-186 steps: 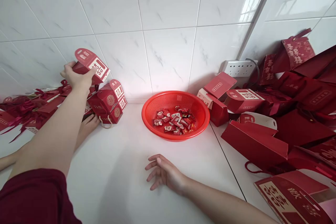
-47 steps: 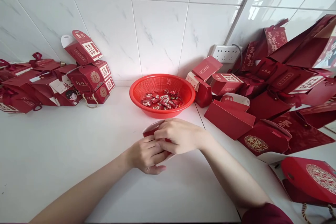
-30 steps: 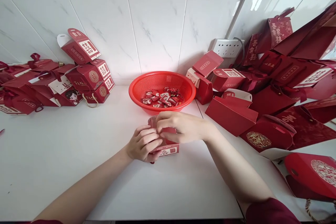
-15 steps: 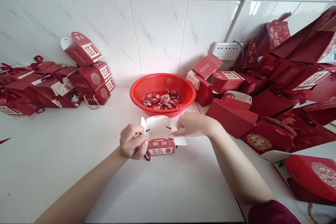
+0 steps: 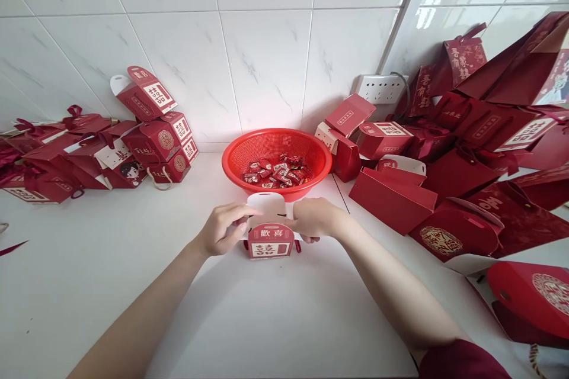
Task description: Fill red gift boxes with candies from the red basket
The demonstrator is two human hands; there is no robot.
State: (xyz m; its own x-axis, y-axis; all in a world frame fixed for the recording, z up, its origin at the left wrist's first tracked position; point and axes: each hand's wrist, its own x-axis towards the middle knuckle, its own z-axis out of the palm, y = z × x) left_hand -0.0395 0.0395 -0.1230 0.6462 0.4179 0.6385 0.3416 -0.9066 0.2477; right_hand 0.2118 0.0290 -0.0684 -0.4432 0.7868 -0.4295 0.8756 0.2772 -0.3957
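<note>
A small red and white gift box (image 5: 270, 249) stands on the white tabletop right in front of me, its front panel upright and its white back panel raised behind. At its left side, my left hand (image 5: 223, 228) pinches the side flap, the index finger reaching over the rim. On the opposite side my right hand (image 5: 316, 218) is closed about the right flap, with its thumb toward the inside. Dark red cord shows at both lower sides of the box. The fingers hide most of the flaps and part of the interior.
Just behind the box sits a red plastic basket (image 5: 229, 169) holding several wrapped sweets (image 5: 280, 174). Stacked red gift boxes (image 5: 155, 143) stand at the left, and a larger pile of red boxes (image 5: 395, 201) fills the right. A power strip (image 5: 380, 90) rests against the tiled wall.
The box's front panel has come more upright. My left hand has shifted its fingers over the left rim, and my right hand has closed in on the right flap. The view has tilted slightly.
</note>
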